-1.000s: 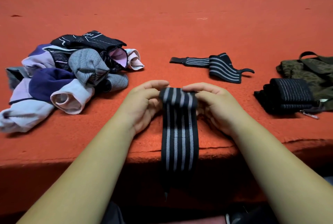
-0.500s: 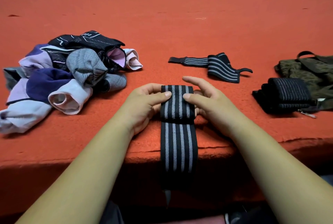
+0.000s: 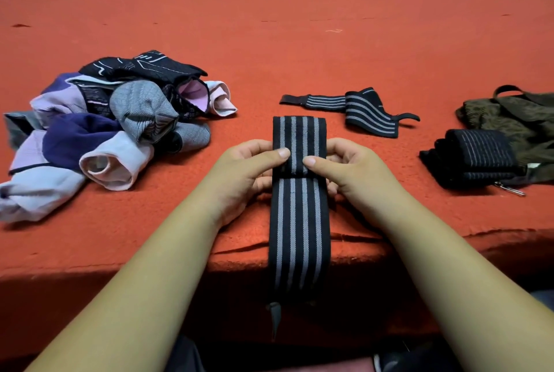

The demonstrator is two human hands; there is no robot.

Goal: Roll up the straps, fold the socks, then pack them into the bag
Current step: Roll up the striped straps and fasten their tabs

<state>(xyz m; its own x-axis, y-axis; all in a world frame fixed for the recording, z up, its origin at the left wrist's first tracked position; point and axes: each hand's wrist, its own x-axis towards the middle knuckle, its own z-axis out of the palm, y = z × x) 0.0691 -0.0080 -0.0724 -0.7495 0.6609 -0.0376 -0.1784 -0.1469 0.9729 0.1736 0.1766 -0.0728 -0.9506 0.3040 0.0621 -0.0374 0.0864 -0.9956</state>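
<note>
Fingers of left hand (image 3: 239,180) & right hand (image 3: 359,174) partly hidden behind strap (image 3: 299,222); its low end lost in shadow. Rt edge cuts off bag (image 3: 515,120); left edge clips sock pile (image 3: 99,132).

Orange ledge (image 3: 299,42) with socks (image 3: 141,114), straps (image 3: 368,112), bag (image 3: 515,120)

Head-worn view, forward and down, seemingly close over red table (image 3: 299,42).
</note>
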